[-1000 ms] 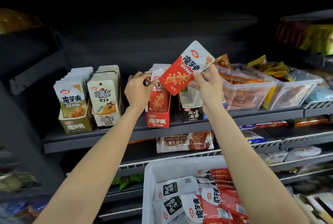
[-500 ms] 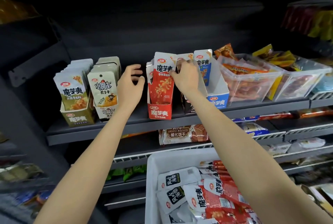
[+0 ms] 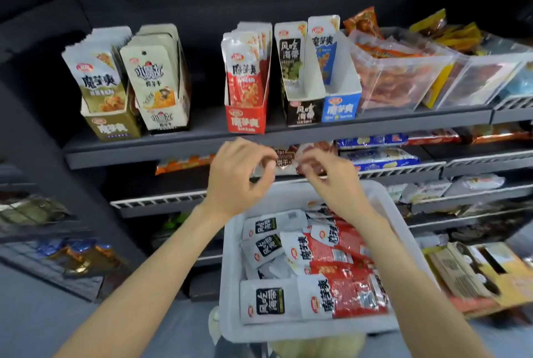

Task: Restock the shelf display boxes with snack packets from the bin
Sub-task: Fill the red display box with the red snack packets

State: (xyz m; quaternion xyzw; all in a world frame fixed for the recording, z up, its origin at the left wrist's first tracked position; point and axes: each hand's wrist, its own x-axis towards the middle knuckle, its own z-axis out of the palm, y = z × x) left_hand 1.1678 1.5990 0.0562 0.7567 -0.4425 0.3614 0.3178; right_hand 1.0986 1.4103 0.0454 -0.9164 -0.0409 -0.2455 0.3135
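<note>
Nearest to me, a white rectangular plastic bin (image 3: 230, 285) with smooth walls and rounded corners holds a loose heap of flat, glossy foil snack packets (image 3: 331, 259), some red and white, some white with black label panels. Above the bin's far rim I see both hands, neither holding anything. My left hand (image 3: 238, 177) has its fingers loosely curled with thumb and forefinger drawn close together. My right hand (image 3: 328, 176) is likewise loosely curled, fingertips pointing toward the left hand, the two hands near but apart; motion blur softens the right fingertips.

Beyond the hands runs a dark grey flat metal shelf (image 3: 138, 150) carrying five upright cardboard display boxes with cut-away fronts. From left to right: an olive-green box (image 3: 111, 128) packed with pale packets; just beside it, a cream box (image 3: 164, 118) that is also full; well apart, a red box (image 3: 245, 121) filled with red-and-white packets; then a black box (image 3: 305, 112) showing one packet standing at its back, touching a blue box (image 3: 340, 106), which also shows one upright packet. Farther right stand clear rigid plastic tubs (image 3: 401, 75) of orange and yellow wrapped snacks. Lower wire-edged shelves (image 3: 403, 170) hold flat biscuit packs.
</note>
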